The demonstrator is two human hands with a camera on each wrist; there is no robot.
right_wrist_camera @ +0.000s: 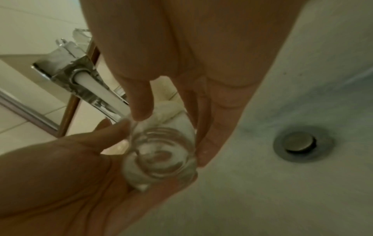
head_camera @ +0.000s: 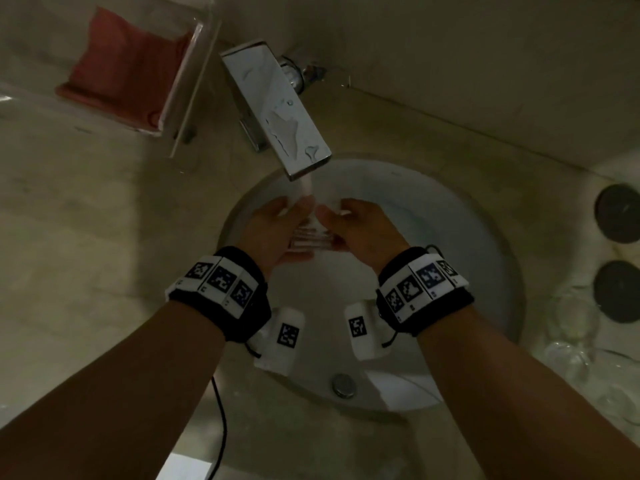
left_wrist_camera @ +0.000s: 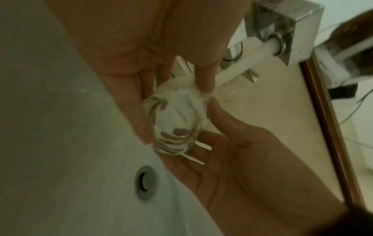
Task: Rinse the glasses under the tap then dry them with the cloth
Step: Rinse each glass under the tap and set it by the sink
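A clear glass (head_camera: 311, 239) lies on its side between both hands over the sink, under the water stream (head_camera: 306, 187) running from the square chrome tap (head_camera: 277, 109). My left hand (head_camera: 287, 216) grips the glass from the left, thumb on one side and fingers on the other. From the right, my right hand (head_camera: 343, 216) holds the same glass. In the left wrist view the glass (left_wrist_camera: 177, 127) shows white froth inside. In the right wrist view its thick base (right_wrist_camera: 161, 159) faces the camera. A red cloth (head_camera: 124, 67) lies folded in a clear tray at the back left.
The round white sink (head_camera: 502, 271) has a metal drain (head_camera: 343, 385) near its front. Several more clear glasses (head_camera: 568, 341) stand on the counter at the right, beside two dark round discs (head_camera: 618, 213). A black cable (head_camera: 221, 427) hangs by my left forearm.
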